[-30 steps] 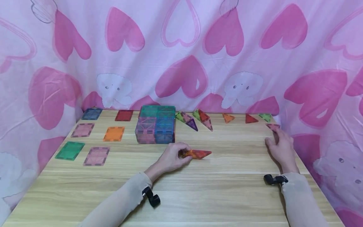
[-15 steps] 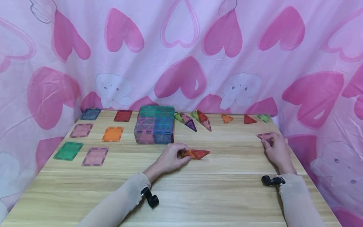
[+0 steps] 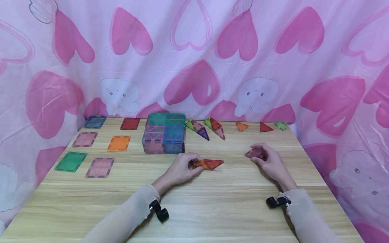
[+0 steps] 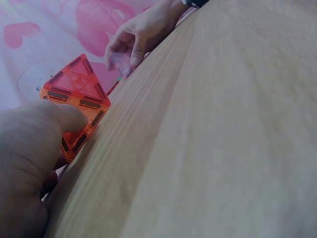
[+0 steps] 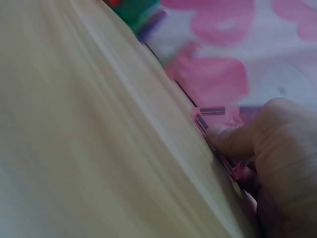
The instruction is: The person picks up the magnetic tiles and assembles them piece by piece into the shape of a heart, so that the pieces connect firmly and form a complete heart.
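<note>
Near the middle of the table, the left hand (image 3: 183,168) pinches an orange triangular tile (image 4: 92,115). A red triangular tile (image 3: 214,164) joins it edge to edge and points right; in the left wrist view this red tile (image 4: 77,79) stands above the orange one. To the right, the right hand (image 3: 272,164) holds a pink triangular tile (image 3: 254,152) between thumb and fingers, apart from the red tile. The right wrist view shows the thumb of the right hand (image 5: 282,153) on the pink tile (image 5: 218,116), whose far part is hidden by the hand.
A block of green, pink and blue square tiles (image 3: 154,139) stands behind the left hand. Beside it lie two joined multicoloured groups (image 3: 198,128) (image 3: 215,127). Orange, red (image 3: 265,127) and green triangles line the back right; several square tiles (image 3: 119,143) lie at left.
The right hand has picked up the pink triangle at the table's right edge and carried it left, toward the left hand. The left hand has stayed in place with its tiles.
</note>
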`<state>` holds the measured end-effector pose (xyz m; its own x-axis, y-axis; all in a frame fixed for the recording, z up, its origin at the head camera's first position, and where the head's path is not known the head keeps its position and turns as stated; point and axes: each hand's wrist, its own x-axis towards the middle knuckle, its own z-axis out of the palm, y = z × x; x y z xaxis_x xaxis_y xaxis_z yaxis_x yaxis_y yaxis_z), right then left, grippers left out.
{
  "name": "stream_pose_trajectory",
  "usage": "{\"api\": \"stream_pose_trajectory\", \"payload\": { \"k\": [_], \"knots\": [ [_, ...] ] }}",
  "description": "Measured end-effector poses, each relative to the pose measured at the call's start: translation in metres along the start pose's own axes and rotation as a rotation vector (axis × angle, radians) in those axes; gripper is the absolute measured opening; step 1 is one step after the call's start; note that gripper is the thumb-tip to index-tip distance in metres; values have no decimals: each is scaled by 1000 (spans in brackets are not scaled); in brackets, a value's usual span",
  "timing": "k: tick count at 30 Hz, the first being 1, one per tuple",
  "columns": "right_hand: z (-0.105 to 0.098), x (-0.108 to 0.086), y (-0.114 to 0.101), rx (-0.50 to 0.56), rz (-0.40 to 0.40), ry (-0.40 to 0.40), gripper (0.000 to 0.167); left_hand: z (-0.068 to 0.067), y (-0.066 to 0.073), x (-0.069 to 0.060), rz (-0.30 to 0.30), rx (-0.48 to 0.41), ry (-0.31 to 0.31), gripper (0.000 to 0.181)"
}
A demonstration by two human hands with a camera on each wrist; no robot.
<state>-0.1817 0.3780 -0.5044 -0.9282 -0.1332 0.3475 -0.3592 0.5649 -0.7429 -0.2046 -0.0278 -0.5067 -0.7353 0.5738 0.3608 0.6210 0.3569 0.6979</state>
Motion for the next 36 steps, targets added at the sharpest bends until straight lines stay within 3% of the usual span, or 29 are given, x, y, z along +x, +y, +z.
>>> {"api": "stream_pose_trajectory", "payload": {
  "k": [4,11,16,28,36],
  "knots": [
    [22,0,-19,52,10,-116,27,0,0,0,-4,-2,-3,10],
    [65,-7,-56,45,-35,-204,22,0,0,0,-12,-8,-12,10],
    [80,-9,-70,20,-75,-234,16,-1,1,1,-14,-1,-13,11],
    [74,-16,-67,-9,-14,-223,12,2,2,-1,-9,-38,-13,10],
    [46,-34,-50,-77,-9,-92,16,1,1,0,3,-47,-23,6]
  ]
}}
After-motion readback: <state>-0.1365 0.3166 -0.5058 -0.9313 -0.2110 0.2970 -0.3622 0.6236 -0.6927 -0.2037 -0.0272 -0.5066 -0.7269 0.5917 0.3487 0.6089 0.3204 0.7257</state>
